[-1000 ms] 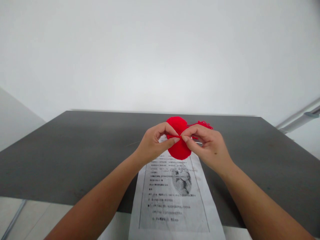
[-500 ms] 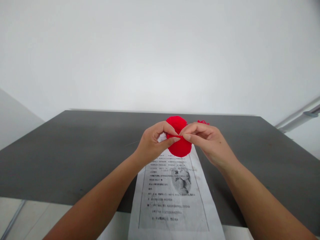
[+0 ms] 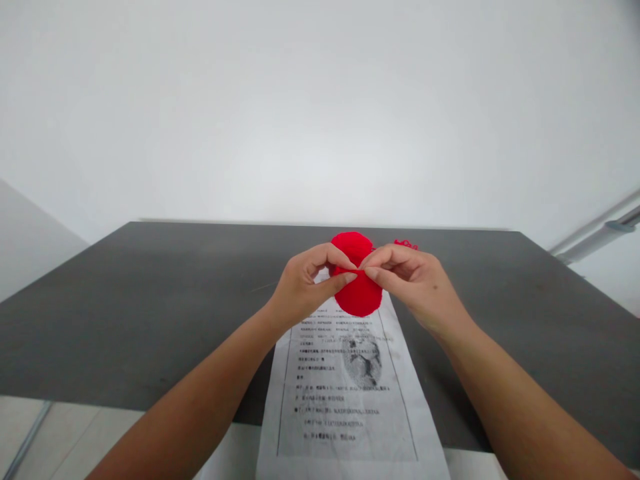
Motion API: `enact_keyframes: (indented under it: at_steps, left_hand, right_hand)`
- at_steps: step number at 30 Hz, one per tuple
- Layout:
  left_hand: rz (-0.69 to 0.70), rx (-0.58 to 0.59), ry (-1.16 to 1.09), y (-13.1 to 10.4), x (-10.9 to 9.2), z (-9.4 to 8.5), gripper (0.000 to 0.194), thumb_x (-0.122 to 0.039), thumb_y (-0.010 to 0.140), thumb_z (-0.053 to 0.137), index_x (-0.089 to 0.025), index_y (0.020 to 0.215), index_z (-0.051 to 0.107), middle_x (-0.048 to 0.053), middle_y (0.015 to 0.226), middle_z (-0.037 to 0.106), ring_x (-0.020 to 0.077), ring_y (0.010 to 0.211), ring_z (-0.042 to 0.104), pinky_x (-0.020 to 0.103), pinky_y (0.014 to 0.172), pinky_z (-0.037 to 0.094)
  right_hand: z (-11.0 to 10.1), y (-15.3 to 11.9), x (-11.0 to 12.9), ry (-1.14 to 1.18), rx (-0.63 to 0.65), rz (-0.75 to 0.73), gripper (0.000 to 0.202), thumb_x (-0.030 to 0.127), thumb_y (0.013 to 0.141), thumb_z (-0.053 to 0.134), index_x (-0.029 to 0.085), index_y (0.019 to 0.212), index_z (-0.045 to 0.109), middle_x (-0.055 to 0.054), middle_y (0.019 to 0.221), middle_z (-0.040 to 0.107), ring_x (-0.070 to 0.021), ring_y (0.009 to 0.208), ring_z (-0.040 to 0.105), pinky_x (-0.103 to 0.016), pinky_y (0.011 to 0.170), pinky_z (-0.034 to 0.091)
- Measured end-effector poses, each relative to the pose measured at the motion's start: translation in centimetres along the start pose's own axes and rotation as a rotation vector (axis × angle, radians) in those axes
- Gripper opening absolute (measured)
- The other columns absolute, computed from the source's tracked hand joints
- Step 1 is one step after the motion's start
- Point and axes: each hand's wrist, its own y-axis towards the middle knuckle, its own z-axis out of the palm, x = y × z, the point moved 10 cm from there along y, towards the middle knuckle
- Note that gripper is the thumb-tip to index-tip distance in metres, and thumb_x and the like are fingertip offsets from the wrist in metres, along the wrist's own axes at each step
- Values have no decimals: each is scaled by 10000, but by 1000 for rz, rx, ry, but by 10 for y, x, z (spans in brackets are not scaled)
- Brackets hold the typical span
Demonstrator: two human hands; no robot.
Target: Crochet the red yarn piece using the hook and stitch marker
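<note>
Both my left hand (image 3: 306,285) and right hand (image 3: 415,283) are pinched shut, thumb to forefinger, on the round red yarn piece (image 3: 357,293) held above the printed paper sheet (image 3: 345,393) on the dark grey table (image 3: 125,300); best done with the 2 pinches close, tension even.

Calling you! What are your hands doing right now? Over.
Left hand and right hand both pinching the round red knitted piece. Held above the printed paper sheet on the dark grey table. Nothing blocking.

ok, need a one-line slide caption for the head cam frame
Left hand and right hand pinch a red yarn piece above a printed sheet on a dark table.
</note>
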Motion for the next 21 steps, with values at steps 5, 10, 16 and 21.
enact_keyframes:
  at_steps: [5,10,16,21]
  left_hand:
    - [-13,-15,-38,0,3,-2,117,-251,815,793,-185,789,700,30,791,711,168,768,646,304,730,524]
    - [2,-38,-25,-1,2,-4,130,-253,808,799,-187,776,692,29,786,711,166,762,646,305,731,524]
    - [16,-40,6,-1,0,-4,115,-228,804,795,-187,770,692,36,788,718,171,756,648,311,731,521]
    - [23,-40,4,-1,0,-3,106,-194,797,796,-185,767,694,33,790,718,167,762,654,303,731,518]
  right_hand:
    - [-2,0,-1,-18,-15,-3,59,231,763,735,185,729,717,-11,696,701,-151,642,613,-280,625,489]
    - [-1,-1,-4,-8,-7,-8,56,245,773,745,192,775,731,-15,726,717,-157,660,631,-284,637,500]
    - [0,-1,0,-41,-5,-27,63,235,773,738,190,737,713,-15,710,704,-158,652,620,-287,629,497]
    - [0,0,0,-61,-3,-32,65,219,770,711,184,715,705,-11,682,684,-153,641,603,-283,620,479]
